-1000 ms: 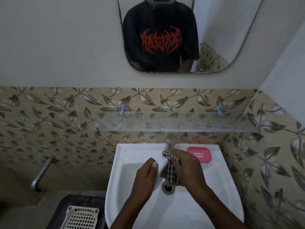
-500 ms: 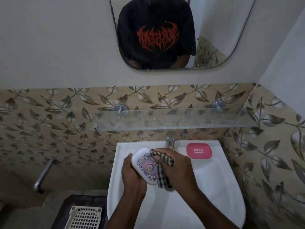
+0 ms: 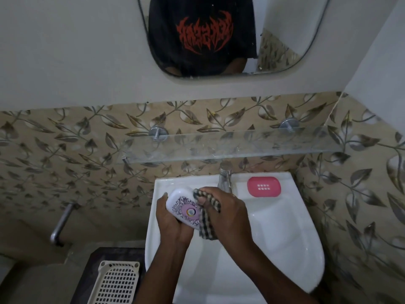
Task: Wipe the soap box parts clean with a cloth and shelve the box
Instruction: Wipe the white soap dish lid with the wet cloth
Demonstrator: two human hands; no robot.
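My left hand point(image 3: 173, 222) holds a white soap box lid point(image 3: 183, 207) with a purple floral print, its printed face up, above the left of the white sink point(image 3: 285, 249). My right hand point(image 3: 228, 213) presses a checked cloth point(image 3: 207, 222) against the lid's right end. A pink soap box tray point(image 3: 264, 186) with small drain holes lies on the sink's back rim, right of the tap point(image 3: 225, 177). A glass shelf point(image 3: 230, 148) runs along the tiled wall above the sink.
A mirror point(image 3: 219, 36) hangs above the shelf and reflects a person in a black shirt. A cream perforated basket point(image 3: 116, 281) sits on a dark surface to the sink's lower left. A metal pipe point(image 3: 61, 222) juts from the left wall.
The lid, first edge-on over the drain, has been turned printed face up and shifted left. The cloth has stayed against its right end. The view has tilted down a little.
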